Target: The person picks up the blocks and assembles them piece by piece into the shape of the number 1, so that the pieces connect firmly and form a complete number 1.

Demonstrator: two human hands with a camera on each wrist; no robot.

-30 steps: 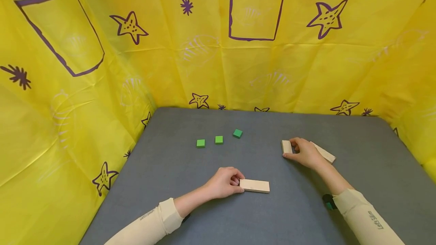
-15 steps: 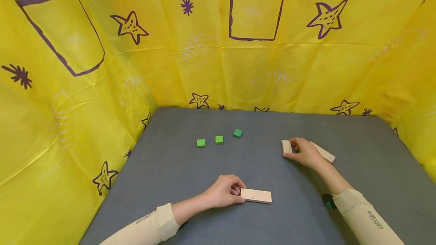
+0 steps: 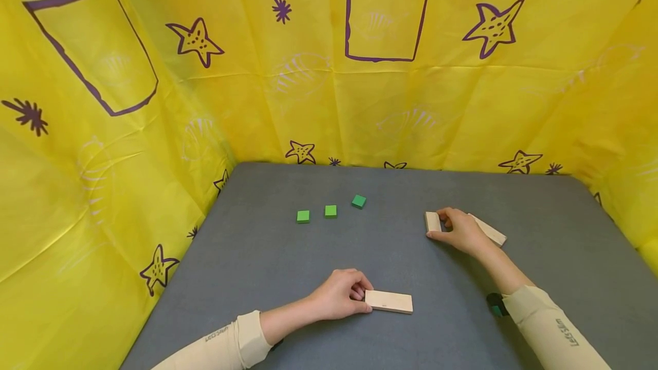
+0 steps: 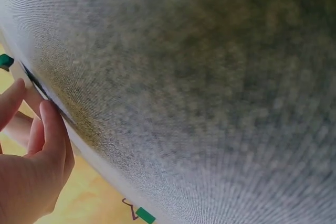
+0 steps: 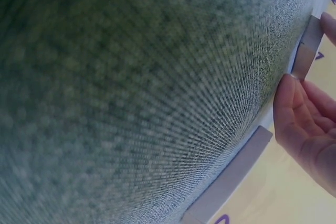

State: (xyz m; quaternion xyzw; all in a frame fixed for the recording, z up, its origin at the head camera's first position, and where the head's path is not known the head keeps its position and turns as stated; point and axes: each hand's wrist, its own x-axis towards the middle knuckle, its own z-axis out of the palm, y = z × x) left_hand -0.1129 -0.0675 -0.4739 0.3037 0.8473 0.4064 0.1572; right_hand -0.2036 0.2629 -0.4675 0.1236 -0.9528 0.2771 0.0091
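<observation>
We see the left hand (image 3: 341,294) gripping a wooden plank (image 3: 389,301) by its left end, the thumb on the near corner and the curled fingers at the far one. The plank lies level over the near part of the grey table (image 3: 267,256), its long side running left to right; whether it touches the surface, we cannot tell.

Farther off and to the right, we find the right hand (image 3: 460,232) with its thumb and bent fingers closed on the two ends of a small wooden block (image 3: 433,222). Just to the right of that hand, a second plank (image 3: 488,229) lies slantwise on the table, partly covered by the hand in the head view; in the right wrist view we see it apart from the fingers.

Beyond the left hand, we count three green squares in a loose row, none touching: a light green one (image 3: 303,217) at the left, another light green one (image 3: 330,212) in the middle, and a darker one (image 3: 358,202), turned askew, at the right. Behind the table, we see yellow cloth (image 3: 308,107) printed with purple starfish outlines and pale fish.
</observation>
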